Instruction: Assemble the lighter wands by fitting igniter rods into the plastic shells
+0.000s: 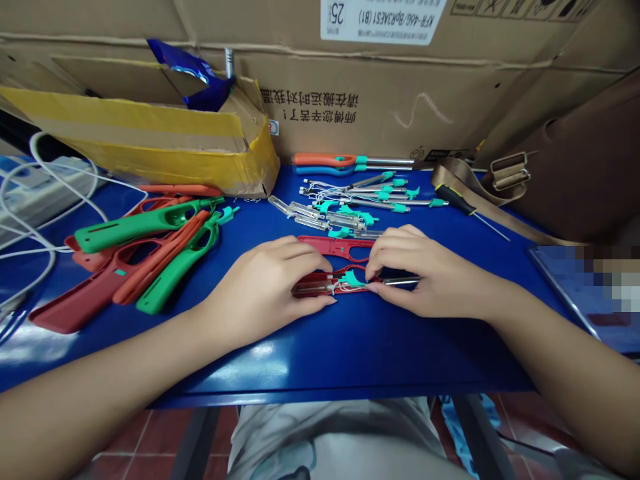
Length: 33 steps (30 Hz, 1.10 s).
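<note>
My left hand (275,277) is closed around the handle end of a red lighter casing half (311,291) that lies open side up on the blue table. Inside the casing are a clear fuel tank, white wires and a teal trigger (351,279). At the casing's front end, my right hand (430,270) pinches with thumb and fingers where a metal lighter tube (404,281) comes out. Its fingertips hide the joint between tube and casing. Just behind lies another red casing half (327,247), partly covered by my right fingers.
Behind my hands lie clear tanks (307,220), teal triggers and metal tubes (395,199). An orange lighter (325,160) rests near the cardboard (390,80). Green and red casings (135,227) are piled left, by a taped box (175,147). A screwdriver (457,200) lies right.
</note>
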Available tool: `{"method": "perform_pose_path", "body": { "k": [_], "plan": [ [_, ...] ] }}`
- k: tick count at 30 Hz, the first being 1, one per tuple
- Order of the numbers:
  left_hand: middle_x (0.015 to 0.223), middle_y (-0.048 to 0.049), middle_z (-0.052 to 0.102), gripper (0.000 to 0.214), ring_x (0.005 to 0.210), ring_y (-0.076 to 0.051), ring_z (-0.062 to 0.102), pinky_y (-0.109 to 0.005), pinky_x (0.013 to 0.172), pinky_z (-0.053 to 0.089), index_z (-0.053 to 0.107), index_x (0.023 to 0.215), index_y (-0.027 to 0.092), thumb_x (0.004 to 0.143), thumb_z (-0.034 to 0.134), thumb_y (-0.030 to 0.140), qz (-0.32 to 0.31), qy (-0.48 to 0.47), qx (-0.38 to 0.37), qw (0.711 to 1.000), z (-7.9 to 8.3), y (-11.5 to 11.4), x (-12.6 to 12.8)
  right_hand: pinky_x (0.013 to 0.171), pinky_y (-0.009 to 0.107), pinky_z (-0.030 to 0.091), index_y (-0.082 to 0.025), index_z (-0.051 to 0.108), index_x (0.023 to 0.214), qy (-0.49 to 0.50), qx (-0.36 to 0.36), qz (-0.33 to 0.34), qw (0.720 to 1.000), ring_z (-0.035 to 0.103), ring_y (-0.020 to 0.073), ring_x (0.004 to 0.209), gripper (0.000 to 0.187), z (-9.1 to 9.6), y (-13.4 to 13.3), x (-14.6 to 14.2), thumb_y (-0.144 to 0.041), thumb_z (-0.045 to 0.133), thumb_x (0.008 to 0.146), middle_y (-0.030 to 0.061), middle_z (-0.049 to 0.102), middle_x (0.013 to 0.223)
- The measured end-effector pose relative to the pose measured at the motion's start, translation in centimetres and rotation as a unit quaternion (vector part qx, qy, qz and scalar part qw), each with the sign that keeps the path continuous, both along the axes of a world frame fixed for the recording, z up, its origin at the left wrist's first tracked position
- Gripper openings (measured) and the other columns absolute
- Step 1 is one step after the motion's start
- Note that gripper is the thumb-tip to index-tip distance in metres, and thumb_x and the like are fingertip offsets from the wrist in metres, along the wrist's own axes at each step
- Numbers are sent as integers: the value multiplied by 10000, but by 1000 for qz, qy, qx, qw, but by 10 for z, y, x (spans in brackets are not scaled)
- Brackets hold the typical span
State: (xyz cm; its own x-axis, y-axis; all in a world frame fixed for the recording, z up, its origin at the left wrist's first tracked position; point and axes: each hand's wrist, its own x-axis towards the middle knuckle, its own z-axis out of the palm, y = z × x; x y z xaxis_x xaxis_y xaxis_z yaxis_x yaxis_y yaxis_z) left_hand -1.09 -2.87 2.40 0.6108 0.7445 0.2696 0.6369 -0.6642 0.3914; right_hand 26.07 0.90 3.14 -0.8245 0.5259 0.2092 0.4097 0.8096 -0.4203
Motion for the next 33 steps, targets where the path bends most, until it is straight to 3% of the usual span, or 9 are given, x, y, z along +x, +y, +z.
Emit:
{"method": "perform_pose_path", "body": {
  "k": [5,11,19,33],
  "plan": [
    [1226,-68,714,241,1108,-229,651,-377,961,497,694,1215,220,1008,587,279,-95,50,40,993,-4,-2,2,887,358,364,-230,662,938,-16,-27,-1,1000,615,183,942,65,-2,0,0,-201,608,958,4,733,952],
    [1226,-80,718,277,1098,-230,656,-383,947,514,720,1215,216,1044,508,267,-99,61,60,991,-9,-2,4,912,355,358,-230,681,934,-19,-22,-3,1000,638,186,943,75,-4,2,-1,-220,616,969,4,746,947],
    [1202,-82,741,264,1093,-234,675,-390,940,531,734,1202,205,1028,538,237,-95,39,81,991,-8,-2,2,914,366,360,-230,701,990,-24,-13,5,1000,642,200,985,121,3,2,5,-203,587,958,27,751,1000],
    [1258,-76,720,296,1106,-257,663,-414,917,522,728,1239,220,1038,517,275,-94,81,86,989,-8,-2,4,875,360,353,-214,697,911,-52,-8,-5,999,629,200,946,148,2,3,2,-259,586,998,32,736,941]
  ]
}}
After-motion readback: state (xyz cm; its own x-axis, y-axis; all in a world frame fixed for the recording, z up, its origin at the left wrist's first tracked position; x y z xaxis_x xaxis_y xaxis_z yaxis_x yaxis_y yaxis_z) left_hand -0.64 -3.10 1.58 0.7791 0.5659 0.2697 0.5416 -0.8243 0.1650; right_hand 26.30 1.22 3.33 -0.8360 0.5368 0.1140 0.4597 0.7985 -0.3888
